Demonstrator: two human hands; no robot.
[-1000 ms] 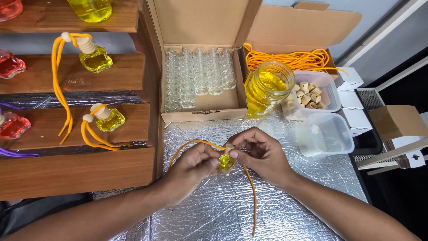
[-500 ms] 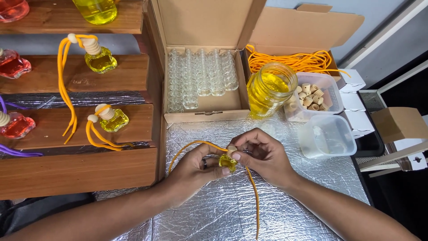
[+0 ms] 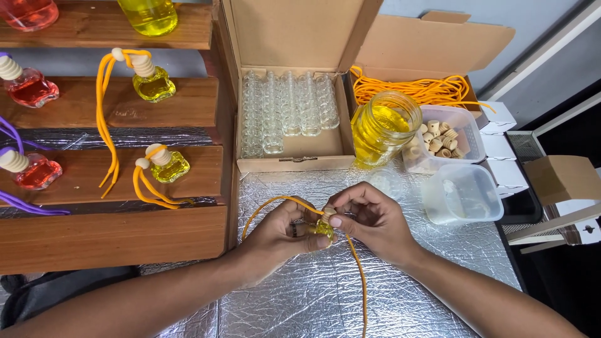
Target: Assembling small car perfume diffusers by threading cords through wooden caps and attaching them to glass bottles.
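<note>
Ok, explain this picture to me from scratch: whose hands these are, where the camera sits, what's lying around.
The single view comes from a camera worn on a person's head, looking down at their own bare hands. The left hand and right hand together hold a small glass bottle of yellow liquid with an orange cord. They work over a silver quilted foil mat. Behind it stand a cardboard box of empty clear bottles, a glass jar of yellow liquid and a plastic tub of wooden caps. Wooden shelves on the left display finished bottles.
</note>
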